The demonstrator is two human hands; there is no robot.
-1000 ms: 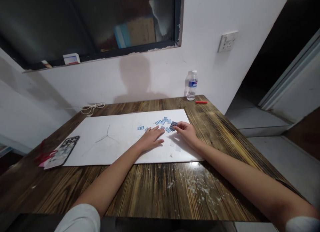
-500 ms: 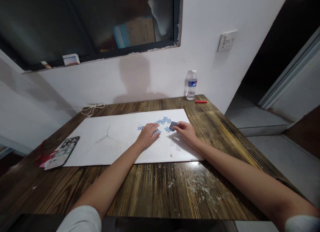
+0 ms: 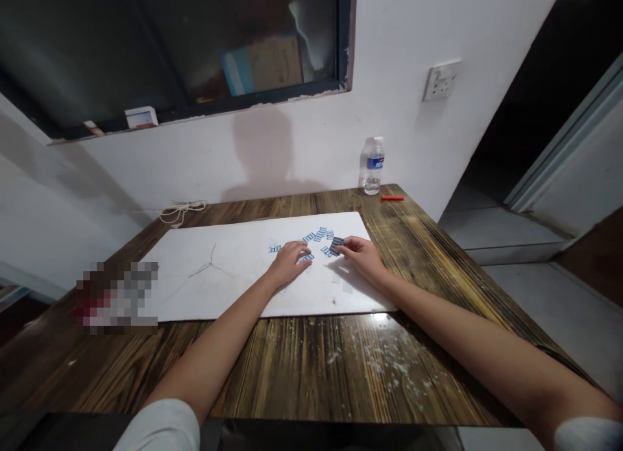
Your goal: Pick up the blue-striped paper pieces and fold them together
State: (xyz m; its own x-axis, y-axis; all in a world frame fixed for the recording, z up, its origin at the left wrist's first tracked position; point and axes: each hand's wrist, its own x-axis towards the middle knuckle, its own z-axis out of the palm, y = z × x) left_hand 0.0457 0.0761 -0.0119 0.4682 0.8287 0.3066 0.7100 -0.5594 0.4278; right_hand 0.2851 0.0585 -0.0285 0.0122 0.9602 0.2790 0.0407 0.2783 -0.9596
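A white board (image 3: 238, 276) lies on the wooden table, with several small blue-edged pieces (image 3: 320, 233) laid in a curved row on its right half. My right hand (image 3: 359, 253) pinches a dark striped piece (image 3: 336, 245) between thumb and fingers, at the right end of the row. My left hand (image 3: 291, 264) rests on the board with thumb and fingers apart, over part of the row, and nothing shows in its grasp. Some pieces beside it are partly hidden by its fingers.
Along the back of the wooden table (image 3: 311, 373) are a water bottle (image 3: 374, 169), a red pen-like object (image 3: 392, 198) and a coiled white cord (image 3: 182, 209). A blurred patch covers the board's left end. White flecks lie near the front edge.
The left hand's fingers have shifted very slightly. The right hand still holds the dark piece in the same place. The view has moved a little.
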